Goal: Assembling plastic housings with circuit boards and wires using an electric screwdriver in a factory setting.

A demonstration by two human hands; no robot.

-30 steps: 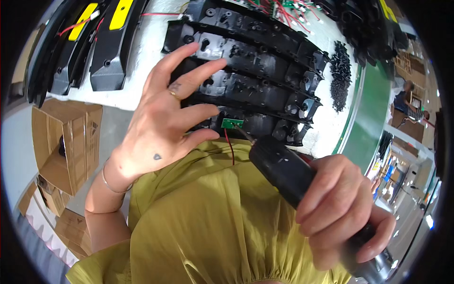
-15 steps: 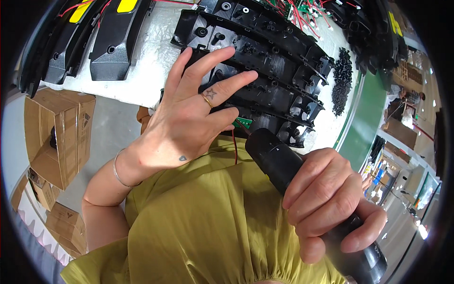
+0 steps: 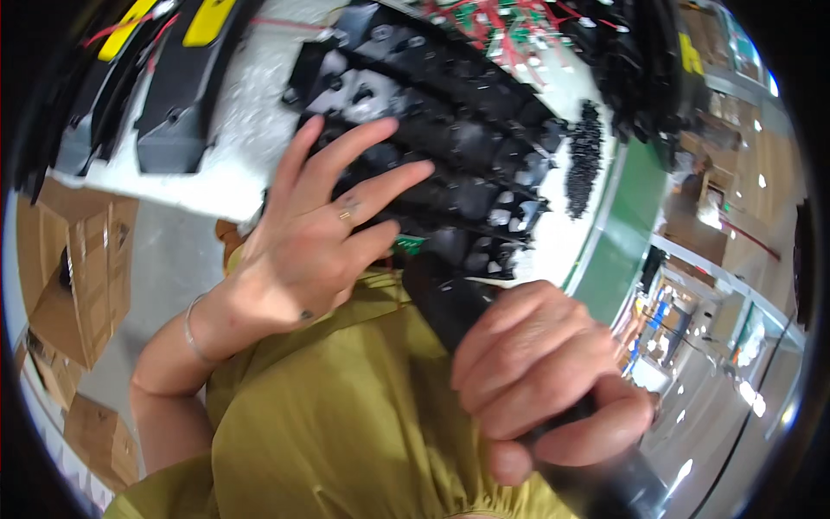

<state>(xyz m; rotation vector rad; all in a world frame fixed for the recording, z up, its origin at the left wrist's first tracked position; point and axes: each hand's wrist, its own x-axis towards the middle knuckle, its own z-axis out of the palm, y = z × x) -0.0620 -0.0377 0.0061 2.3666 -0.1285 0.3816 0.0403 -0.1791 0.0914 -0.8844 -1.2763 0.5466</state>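
Note:
My left hand (image 3: 307,229) lies spread over a row of black plastic housings (image 3: 450,138), its fingers stretched apart. Its thumb is hidden beneath the palm. Next to its index finger, part of a green circuit board (image 3: 407,245) shows in the nearest housing. My right hand (image 3: 540,363) is wrapped round a black electric screwdriver (image 3: 445,298), held slanting. The screwdriver's nose points at the circuit board beside my left index finger. Motion blur hides its bit, so contact with a screw cannot be made out.
A pile of small black parts (image 3: 585,164) lies right of the housings on the white padding (image 3: 233,112). Green boards with red wires (image 3: 510,30) are heaped behind. Finished-looking black casings with yellow labels (image 3: 177,121) stand at left. Cardboard boxes (image 3: 73,268) sit on the floor.
The whole view has shifted, so hands, housings and screwdriver appear farther left and mostly lower, with more blur. My left hand stays spread, and my right hand keeps its grip on the screwdriver.

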